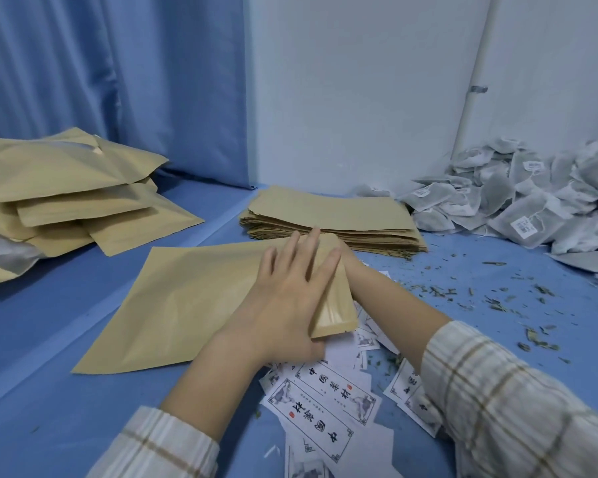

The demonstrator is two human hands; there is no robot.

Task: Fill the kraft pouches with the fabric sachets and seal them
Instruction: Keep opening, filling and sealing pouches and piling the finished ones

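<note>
- The left hand (287, 298) lies flat on the kraft pouch (201, 305), fingers straight and spread, pressing down near the pouch's open right end; this grip is open-palmed and curls round nothing.
- The right hand is hidden: the right forearm (387, 298) runs under or into the raised mouth of the pouch, so I cannot tell whether that grip holds a sachet or is empty.
- The step in hand looks like loading or flattening the pouch. To do it well, keep the left palm steady so the pouch does not slide on the blue bench (49, 339), push the contents well clear of the mouth, then flatten the air out toward the opening before the seal strip is pressed along its whole length.
- The pouch lies mid-bench, its mouth directly under the left fingertips and its closed end pointing toward the left edge.
- Just beyond it sits a stack of empty pouches (328, 215), toward the far edge.
- The fabric sachets (518, 198) are heaped in the far right corner, well apart from both hands.
- Filled pouches (76, 194) pile up at the left edge.
- Printed labels (328, 401) and loose herb crumbs (497, 298) litter the near right side.
</note>
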